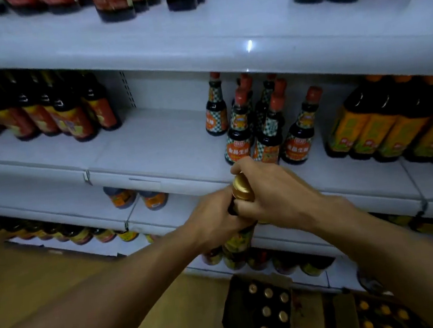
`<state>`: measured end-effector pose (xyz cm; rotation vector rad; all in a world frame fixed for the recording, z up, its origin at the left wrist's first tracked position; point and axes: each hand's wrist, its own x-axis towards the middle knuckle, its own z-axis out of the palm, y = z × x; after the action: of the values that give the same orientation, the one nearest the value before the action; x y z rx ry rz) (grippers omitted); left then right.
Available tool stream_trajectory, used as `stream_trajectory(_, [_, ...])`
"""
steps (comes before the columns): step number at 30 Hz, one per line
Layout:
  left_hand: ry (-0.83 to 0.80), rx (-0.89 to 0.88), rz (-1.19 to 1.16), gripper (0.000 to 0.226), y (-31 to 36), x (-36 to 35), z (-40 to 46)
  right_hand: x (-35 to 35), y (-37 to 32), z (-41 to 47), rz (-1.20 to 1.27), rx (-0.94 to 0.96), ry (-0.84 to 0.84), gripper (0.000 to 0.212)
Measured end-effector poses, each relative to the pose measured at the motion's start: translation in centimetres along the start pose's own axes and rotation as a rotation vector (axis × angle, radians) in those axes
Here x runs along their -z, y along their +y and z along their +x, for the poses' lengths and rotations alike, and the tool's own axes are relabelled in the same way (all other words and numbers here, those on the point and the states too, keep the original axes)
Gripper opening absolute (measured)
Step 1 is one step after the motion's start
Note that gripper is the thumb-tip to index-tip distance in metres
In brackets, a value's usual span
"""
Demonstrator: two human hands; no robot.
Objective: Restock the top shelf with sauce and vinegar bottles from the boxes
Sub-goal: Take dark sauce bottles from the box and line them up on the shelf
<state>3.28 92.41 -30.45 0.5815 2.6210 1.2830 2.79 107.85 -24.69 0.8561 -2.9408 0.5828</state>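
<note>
A dark bottle with a gold cap is held upright in front of the shelves, at mid-height. My left hand grips its neck and shoulder from the left. My right hand wraps the neck just under the cap from the right. The bottle's colourful label shows below my hands. On the floor below stands an open cardboard box holding several gold-capped bottles. A second box with yellow caps is at its right. The top shelf carries bottles at the back, with bare white board in front.
The middle shelf holds small red-capped sauce bottles in the centre, red-labelled bottles at left and orange-labelled ones at right. Lower shelves hold jars and more bottles. Wooden floor lies at left.
</note>
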Motion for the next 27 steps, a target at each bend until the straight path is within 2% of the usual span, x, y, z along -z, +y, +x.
stream_trajectory(10, [0.072,-0.061,-0.007,0.017,8.8,6.4,1.3,10.2,-3.2,0.8,-0.043,0.032,0.186,0.05])
stream_trajectory(19, [0.084,-0.169,-0.028,0.022,15.6,10.5,2.3,17.5,-4.8,0.7,0.03,0.02,0.333,0.055])
stream_trajectory(27, [0.12,-0.274,-0.155,0.024,21.1,12.7,4.3,23.3,-4.6,0.8,0.107,0.036,0.52,0.062])
